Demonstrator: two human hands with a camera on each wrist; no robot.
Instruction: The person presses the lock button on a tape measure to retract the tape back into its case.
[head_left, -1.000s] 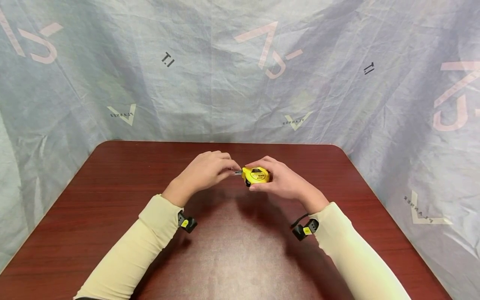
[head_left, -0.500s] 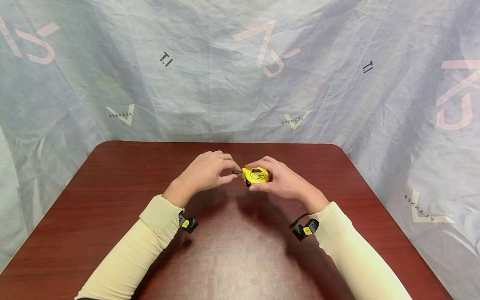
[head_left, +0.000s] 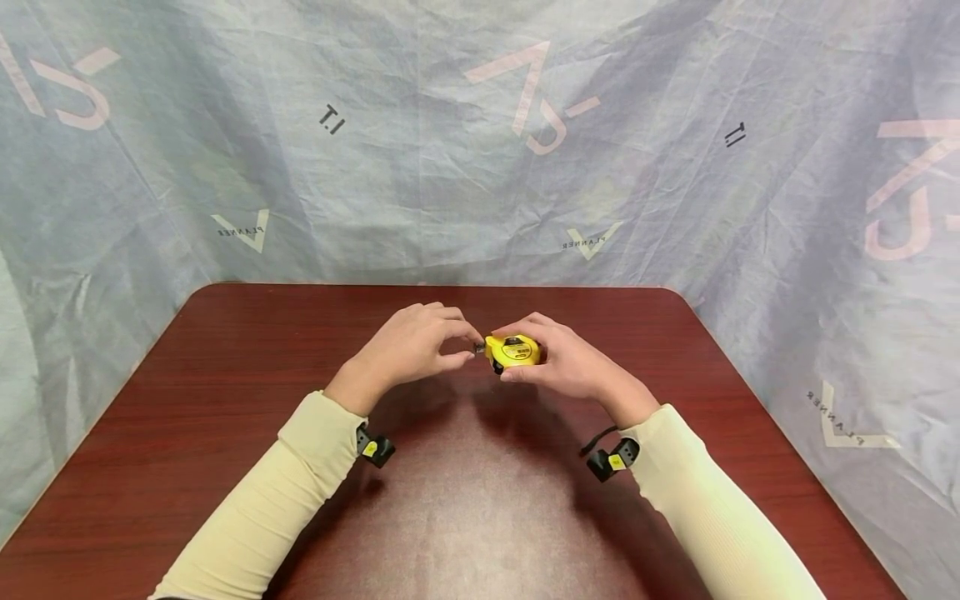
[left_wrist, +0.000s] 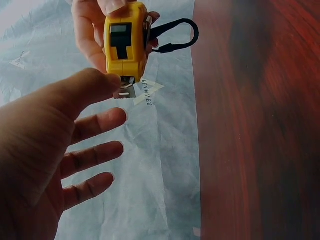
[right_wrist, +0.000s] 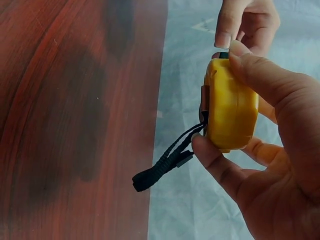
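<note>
A yellow tape measure (head_left: 514, 351) with black parts is held above the table in my right hand (head_left: 558, 357), whose thumb and fingers grip the case from both sides. A short metal end of its blade (left_wrist: 125, 93) sticks out of the case's mouth. My left hand (head_left: 412, 343) has its thumb and index finger at this end, seemingly pinching it; the index finger is mostly hidden in the left wrist view. The other left fingers are spread apart there. From the case hangs a black wrist strap (right_wrist: 160, 167) in a loop.
Below both hands lies a dark red wooden table (head_left: 450, 500) with rounded far corners. Behind it hangs a grey-blue printed cloth (head_left: 420, 150). Each wrist carries a small black camera (head_left: 378, 450).
The blade showing outside the case has become shorter. My left thumb has moved toward the case and away from the index finger. My right hand has hardly moved.
</note>
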